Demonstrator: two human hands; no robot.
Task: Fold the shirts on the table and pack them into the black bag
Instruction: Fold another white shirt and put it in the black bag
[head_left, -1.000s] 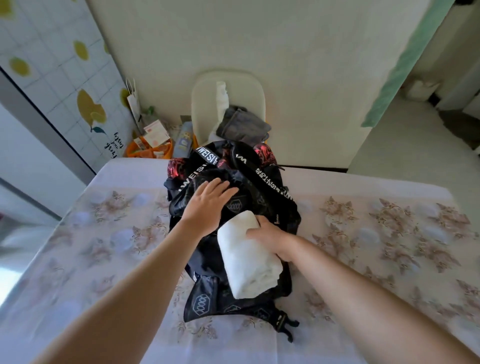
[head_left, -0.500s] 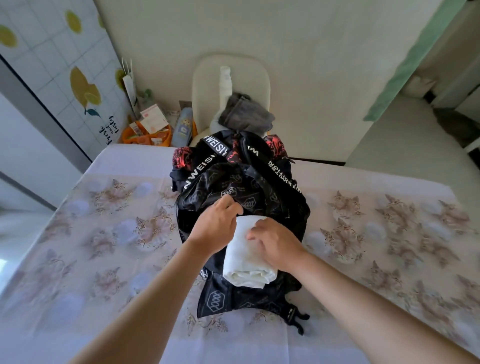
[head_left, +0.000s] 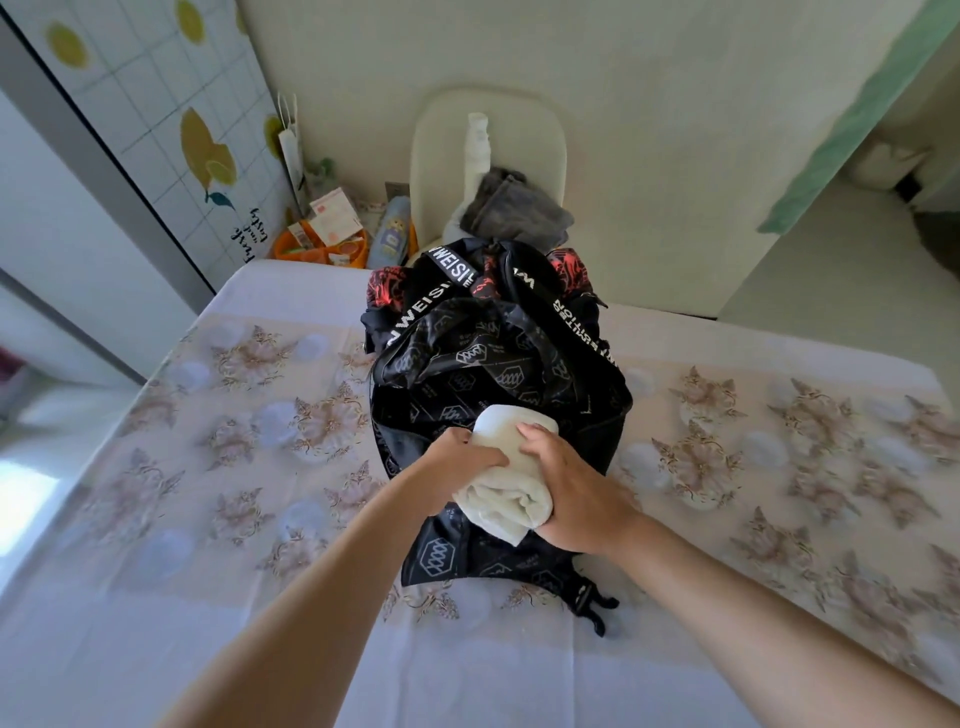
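Left hand (head_left: 457, 462), right hand (head_left: 566, 493): fingers clamped on the rolled white shirt (head_left: 511, 499). I'd keep it tight entering the black bag (head_left: 493, 364).

There's the black bag (head_left: 498, 364), white hexagon logos all over, white lettering on its straps; cream-white shirt (head_left: 506, 491) on top; under it, tablecloth (head_left: 249, 467) pale pink, brown florals.

One black bag (head_left: 498, 364), one rolled white shirt (head_left: 501, 506), two hands, a left hand (head_left: 457, 460) and a right hand (head_left: 576, 493), one table (head_left: 260, 519), one cream chair (head_left: 540, 135), one grey garment (head_left: 514, 208), one orange tub (head_left: 291, 248), one blue bottle (head_left: 392, 239)
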